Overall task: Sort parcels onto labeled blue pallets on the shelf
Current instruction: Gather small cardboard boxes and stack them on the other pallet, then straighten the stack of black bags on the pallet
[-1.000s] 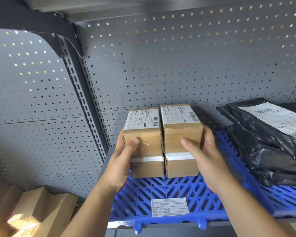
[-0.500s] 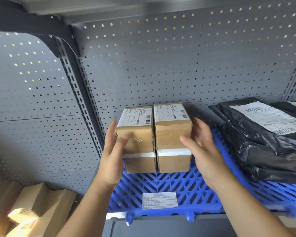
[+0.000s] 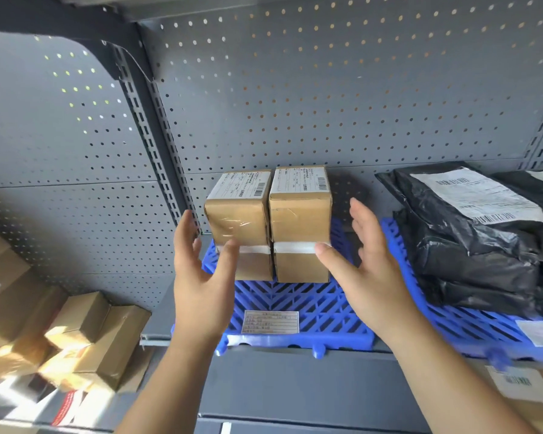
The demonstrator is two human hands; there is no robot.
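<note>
Two brown cardboard parcels stand side by side on a blue pallet (image 3: 298, 303) on the shelf, each with a white shipping label on top: the left parcel (image 3: 237, 220) and the right parcel (image 3: 300, 219). A paper label (image 3: 270, 321) is stuck on the pallet's front. My left hand (image 3: 201, 277) is open just left of and in front of the left parcel, its thumb before the box face. Open as well, my right hand (image 3: 367, 264) hovers to the right of the right parcel, fingers spread, thumb close to its lower corner.
Black poly-bag parcels (image 3: 470, 233) with white labels are piled on a second blue pallet (image 3: 452, 327) to the right. Several cardboard boxes (image 3: 85, 333) lie lower left. A grey perforated back panel (image 3: 326, 89) and slotted upright (image 3: 151, 142) close the shelf behind.
Both hands have let go of the two parcels and drawn back and apart. The parcels now stand on the pallet, farther back than a second ago.
</note>
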